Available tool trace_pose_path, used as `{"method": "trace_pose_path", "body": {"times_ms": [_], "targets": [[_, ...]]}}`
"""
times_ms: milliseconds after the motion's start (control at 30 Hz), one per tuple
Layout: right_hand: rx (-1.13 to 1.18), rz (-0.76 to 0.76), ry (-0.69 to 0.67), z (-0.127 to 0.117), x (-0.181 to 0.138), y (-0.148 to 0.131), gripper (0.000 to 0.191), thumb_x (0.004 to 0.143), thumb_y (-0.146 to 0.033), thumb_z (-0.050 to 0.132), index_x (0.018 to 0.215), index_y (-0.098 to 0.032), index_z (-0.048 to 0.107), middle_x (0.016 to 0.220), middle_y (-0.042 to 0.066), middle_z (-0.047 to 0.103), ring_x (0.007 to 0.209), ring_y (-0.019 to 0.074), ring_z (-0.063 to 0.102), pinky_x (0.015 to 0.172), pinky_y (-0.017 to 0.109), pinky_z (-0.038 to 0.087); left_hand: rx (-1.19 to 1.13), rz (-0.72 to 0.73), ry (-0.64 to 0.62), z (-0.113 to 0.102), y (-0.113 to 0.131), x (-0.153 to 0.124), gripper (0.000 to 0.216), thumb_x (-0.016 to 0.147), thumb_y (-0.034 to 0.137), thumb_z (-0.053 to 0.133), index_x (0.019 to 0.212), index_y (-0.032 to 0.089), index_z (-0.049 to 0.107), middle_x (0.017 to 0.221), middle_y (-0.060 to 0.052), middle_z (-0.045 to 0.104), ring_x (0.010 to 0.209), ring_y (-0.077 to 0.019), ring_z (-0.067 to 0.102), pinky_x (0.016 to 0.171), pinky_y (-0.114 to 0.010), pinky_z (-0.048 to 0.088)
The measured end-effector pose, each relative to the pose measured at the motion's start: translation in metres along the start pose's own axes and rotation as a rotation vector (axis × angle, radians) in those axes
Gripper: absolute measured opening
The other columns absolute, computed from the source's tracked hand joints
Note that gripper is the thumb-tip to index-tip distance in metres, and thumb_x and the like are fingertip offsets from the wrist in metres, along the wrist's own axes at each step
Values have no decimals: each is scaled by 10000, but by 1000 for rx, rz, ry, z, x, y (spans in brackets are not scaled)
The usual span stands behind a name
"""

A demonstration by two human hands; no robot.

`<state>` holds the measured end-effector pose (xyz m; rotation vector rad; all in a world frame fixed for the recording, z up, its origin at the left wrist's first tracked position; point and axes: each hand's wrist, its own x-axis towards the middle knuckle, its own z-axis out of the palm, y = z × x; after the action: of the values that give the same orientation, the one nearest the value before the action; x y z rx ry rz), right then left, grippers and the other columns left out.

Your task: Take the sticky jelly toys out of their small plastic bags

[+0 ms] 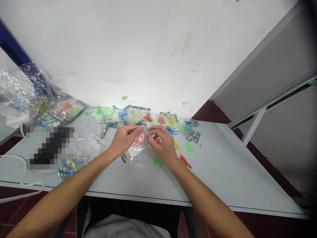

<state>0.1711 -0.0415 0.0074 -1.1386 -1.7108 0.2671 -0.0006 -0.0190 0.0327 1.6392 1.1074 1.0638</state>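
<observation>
My left hand and my right hand meet over the middle of a white table. Both pinch the top of a small clear plastic packet with a red piece inside, which hangs down toward the table between them. A colourful printed header card lies under my left wrist. Loose green pieces and a red piece lie beside my right wrist.
Many small packets with colourful headers are strewn along the wall. A heap of clear bags and filled packets sits at the far left. A blurred dark object and a white cable lie left.
</observation>
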Motion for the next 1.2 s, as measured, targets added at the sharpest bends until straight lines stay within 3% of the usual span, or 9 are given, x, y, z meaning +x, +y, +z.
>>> {"method": "trace_pose_path", "body": {"times_ms": [200, 333, 500, 700, 867, 1067, 1200], "targets": [[11, 11, -25, 3, -2, -4, 95, 854, -305, 679, 830, -213, 669, 1017, 86, 672, 845, 176, 659, 588, 275, 551, 42, 21, -39, 1, -1, -2, 426, 923, 455, 535, 611, 168, 568, 545, 43, 387, 543, -98, 329, 526, -261, 248], [12, 20, -12, 5, -3, -4, 130, 913, -283, 600, 816, -217, 657, 949, 80, 687, 853, 178, 661, 599, 281, 554, 57, 33, -53, 5, -3, -3, 399, 929, 438, 526, 642, 169, 594, 569, 36, 426, 558, -100, 346, 531, -259, 255], [-9, -47, -6, 0, 1, 3, 136, 918, -268, 589, 809, -214, 650, 1009, 95, 709, 862, 189, 671, 609, 303, 554, 78, 28, -46, 4, -5, -1, 409, 916, 460, 536, 628, 172, 568, 562, 39, 362, 558, -101, 320, 522, -258, 236], [-36, -122, -153, -16, 10, 13, 147, 920, -286, 598, 805, -222, 666, 1088, 97, 713, 991, 231, 668, 659, 342, 577, 91, -23, -232, -4, -4, 3, 318, 889, 450, 551, 784, 179, 681, 645, 26, 527, 543, -97, 382, 504, -239, 282], [62, 23, -338, -26, 14, 8, 177, 925, -329, 601, 816, -225, 695, 1144, 76, 705, 967, 218, 688, 531, 281, 561, 86, -46, -294, -11, -1, 6, 369, 873, 459, 562, 643, 171, 586, 582, 38, 446, 523, -86, 345, 497, -237, 252], [106, 95, -228, -20, 13, 4, 202, 912, -385, 615, 815, -227, 694, 1040, 73, 719, 880, 207, 685, 495, 273, 522, 61, -112, -220, -10, -2, 7, 392, 869, 495, 560, 645, 174, 583, 556, 45, 404, 517, -94, 341, 495, -250, 239], [144, 167, -207, -9, 9, 3, 185, 875, -398, 668, 807, -226, 663, 899, 35, 702, 790, 167, 647, 618, 286, 544, 100, -74, -91, -6, -6, 7, 407, 867, 485, 559, 604, 176, 533, 543, 48, 341, 529, -98, 310, 503, -259, 216]]}}
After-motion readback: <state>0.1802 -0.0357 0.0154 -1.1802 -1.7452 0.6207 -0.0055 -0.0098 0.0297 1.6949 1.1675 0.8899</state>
